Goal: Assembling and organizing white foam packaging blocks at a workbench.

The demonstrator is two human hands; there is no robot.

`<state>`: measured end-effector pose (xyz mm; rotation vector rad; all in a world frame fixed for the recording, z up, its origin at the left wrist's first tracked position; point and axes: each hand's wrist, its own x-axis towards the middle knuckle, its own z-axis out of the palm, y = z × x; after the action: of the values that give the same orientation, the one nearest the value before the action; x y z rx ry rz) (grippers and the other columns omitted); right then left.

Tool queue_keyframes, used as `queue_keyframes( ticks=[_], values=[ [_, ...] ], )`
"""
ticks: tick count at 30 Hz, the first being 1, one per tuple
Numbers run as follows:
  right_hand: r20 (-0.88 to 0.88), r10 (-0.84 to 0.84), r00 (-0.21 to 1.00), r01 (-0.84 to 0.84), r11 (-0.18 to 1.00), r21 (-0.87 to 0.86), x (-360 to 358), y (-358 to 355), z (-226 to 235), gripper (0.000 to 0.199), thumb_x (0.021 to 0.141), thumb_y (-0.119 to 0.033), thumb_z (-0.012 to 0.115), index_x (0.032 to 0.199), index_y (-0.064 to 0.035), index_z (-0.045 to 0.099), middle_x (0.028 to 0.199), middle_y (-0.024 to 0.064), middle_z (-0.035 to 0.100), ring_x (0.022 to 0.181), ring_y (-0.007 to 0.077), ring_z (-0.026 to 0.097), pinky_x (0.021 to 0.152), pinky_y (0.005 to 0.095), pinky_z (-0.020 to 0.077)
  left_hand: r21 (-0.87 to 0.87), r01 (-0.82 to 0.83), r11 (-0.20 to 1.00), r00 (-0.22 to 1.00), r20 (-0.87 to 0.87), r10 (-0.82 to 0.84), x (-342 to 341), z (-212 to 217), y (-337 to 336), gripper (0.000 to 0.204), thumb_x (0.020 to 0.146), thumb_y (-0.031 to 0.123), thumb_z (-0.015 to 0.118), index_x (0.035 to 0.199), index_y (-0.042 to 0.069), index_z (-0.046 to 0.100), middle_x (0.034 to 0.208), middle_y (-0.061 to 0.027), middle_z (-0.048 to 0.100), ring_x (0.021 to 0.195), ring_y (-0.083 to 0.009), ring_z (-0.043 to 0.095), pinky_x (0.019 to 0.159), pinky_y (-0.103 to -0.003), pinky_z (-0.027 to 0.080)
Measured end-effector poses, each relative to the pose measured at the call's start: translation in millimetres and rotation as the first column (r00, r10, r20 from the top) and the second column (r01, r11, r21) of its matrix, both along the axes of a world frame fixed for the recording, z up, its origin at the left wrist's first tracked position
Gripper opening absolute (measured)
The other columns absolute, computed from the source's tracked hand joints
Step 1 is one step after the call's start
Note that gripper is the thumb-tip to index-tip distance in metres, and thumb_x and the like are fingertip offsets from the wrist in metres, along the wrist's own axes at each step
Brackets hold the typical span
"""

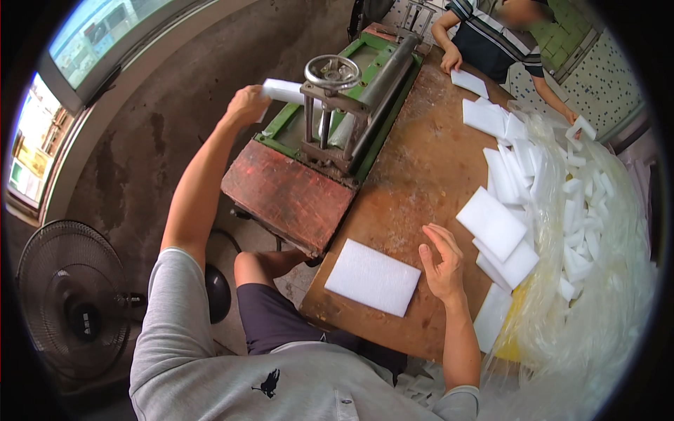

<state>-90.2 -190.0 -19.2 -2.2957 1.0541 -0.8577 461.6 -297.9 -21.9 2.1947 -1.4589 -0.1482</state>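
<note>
My left hand (247,105) reaches out to the far side of a green machine (330,133) and closes on the edge of a white foam sheet (284,90). That sheet lies across the machine's frame, its other end passing behind the upright posts. My right hand (444,263) hovers over the wooden table with fingers stretched and thumb apart, holding nothing. Just left of it, a separate flat foam sheet (373,276) rests on the table. Right of this hand, foam sheets (493,223) lie in an overlapping heap.
A metal handwheel (333,71) tops the machine, beside a long steel roller (386,95). Across the wooden table (414,161), a co-worker (495,35) handles foam pieces. A clear plastic bag (597,302) of foam pieces bulges at right. A fan (74,295) stands at lower left.
</note>
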Motion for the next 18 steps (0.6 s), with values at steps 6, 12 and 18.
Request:
queue_keyframes(
  ticks=[6, 12, 18],
  values=[
    [0.129, -0.115, 0.985, 0.092, 0.980, 0.174, 57.6, -65.1, -4.2, 0.031, 0.097, -0.022, 0.068, 0.113, 0.0043, 0.070, 0.092, 0.0137, 0.072, 0.080, 0.0221, 0.070, 0.074, 0.0360, 0.0559, 0.068, 0.174, 0.982, 0.985, 0.004, -0.175, -23.1, -28.4, -25.6, 0.049, 0.089, 0.041, 0.062, 0.123, 0.007, 0.069, 0.114, -0.0232, 0.070, 0.108, -0.0396, 0.067, 0.094, -0.046, 0.053],
    [0.081, -0.207, 0.975, 0.159, 0.904, 0.398, 127.9, -153.4, -33.7, 0.045, 0.093, -0.041, 0.070, 0.098, 0.0041, 0.072, 0.074, 0.0164, 0.071, 0.072, 0.0264, 0.071, 0.071, 0.0360, 0.0552, -0.172, 0.440, 0.881, 0.869, -0.167, -0.466, -64.4, -59.6, -55.1, 0.045, 0.091, 0.037, 0.065, 0.108, -0.004, 0.067, 0.101, -0.0245, 0.071, 0.098, -0.0360, 0.070, 0.085, -0.044, 0.053],
    [-0.145, -0.394, 0.907, 0.409, 0.909, 0.087, 116.8, -167.5, -29.7, 0.033, 0.082, -0.030, 0.069, 0.079, 0.0022, 0.070, 0.079, 0.0277, 0.070, 0.082, 0.0423, 0.071, 0.078, 0.0494, 0.0554, -0.273, 0.267, 0.924, 0.844, -0.396, -0.361, -97.5, -45.2, -24.4, 0.035, 0.098, 0.030, 0.062, 0.108, -0.003, 0.069, 0.086, -0.0150, 0.067, 0.080, -0.0169, 0.060, 0.074, -0.036, 0.050]
  ],
)
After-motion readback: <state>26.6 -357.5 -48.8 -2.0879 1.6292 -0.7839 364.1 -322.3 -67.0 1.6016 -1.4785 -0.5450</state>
